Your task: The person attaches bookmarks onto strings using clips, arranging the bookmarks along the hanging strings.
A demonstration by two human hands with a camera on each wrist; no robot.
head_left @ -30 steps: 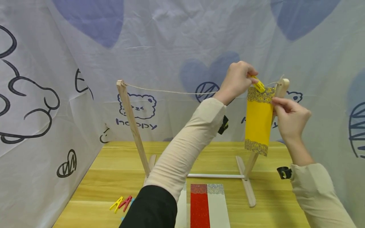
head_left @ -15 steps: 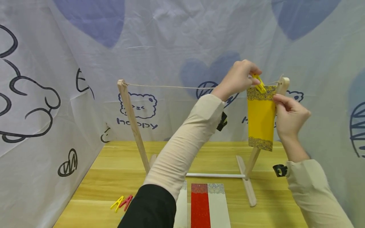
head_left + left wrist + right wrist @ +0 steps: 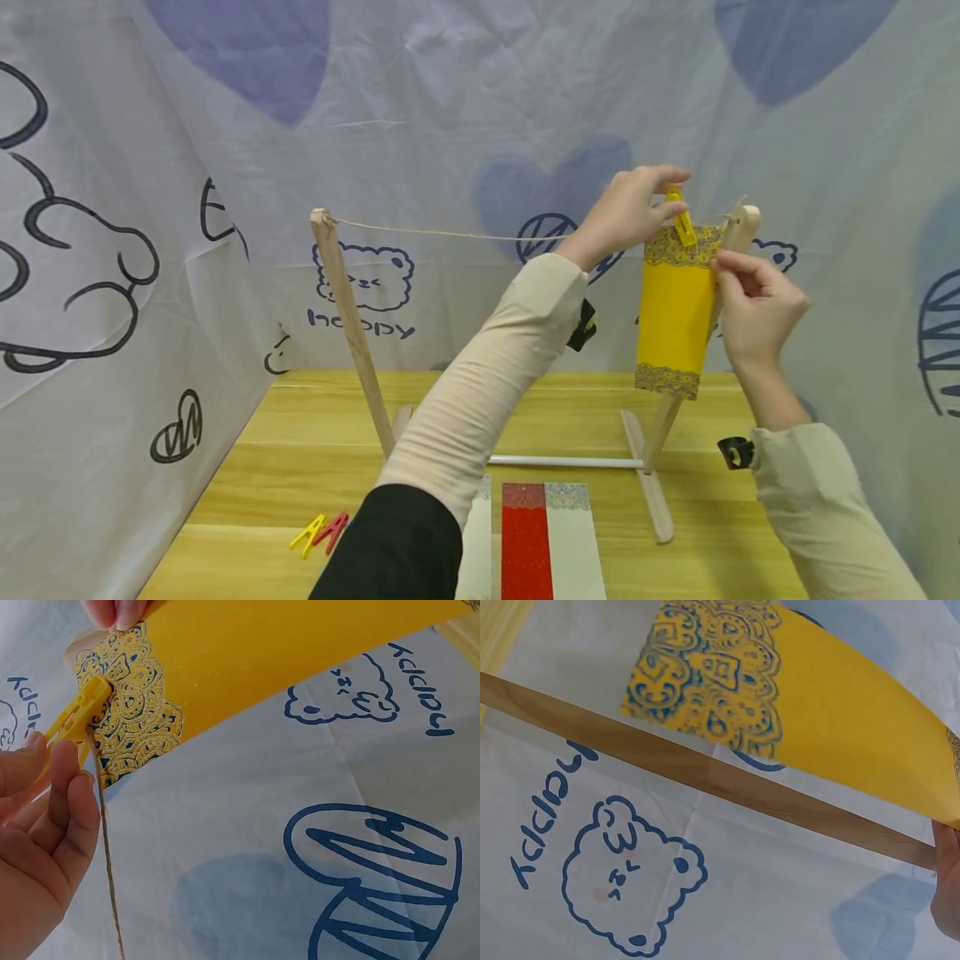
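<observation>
A yellow card [image 3: 677, 312] with blue lace-like bands at both ends hangs by the string [image 3: 450, 232], close to the right post. My left hand [image 3: 633, 207] holds a yellow clothespin [image 3: 683, 218] over the card's top edge; in the left wrist view the clothespin [image 3: 82, 709] sits across the patterned end, right where the string runs. My right hand [image 3: 761, 304] pinches the card's right edge just below the upper band. In the right wrist view only part of that hand [image 3: 946, 877] shows, at the card's edge.
The string spans two wooden posts [image 3: 348, 325], joined low down by a white rod [image 3: 566, 462]. A red card [image 3: 525, 537] and white cards [image 3: 573, 542] lie on the wooden table [image 3: 247, 492]. A yellow clothespin [image 3: 307, 533] and a red one [image 3: 331, 532] lie at the left.
Both hands stay at the card's top. The clothespin has turned more upright as the left fingers shifted on it. The card's lower end swung right, then back left; the string rose and sank slightly.
</observation>
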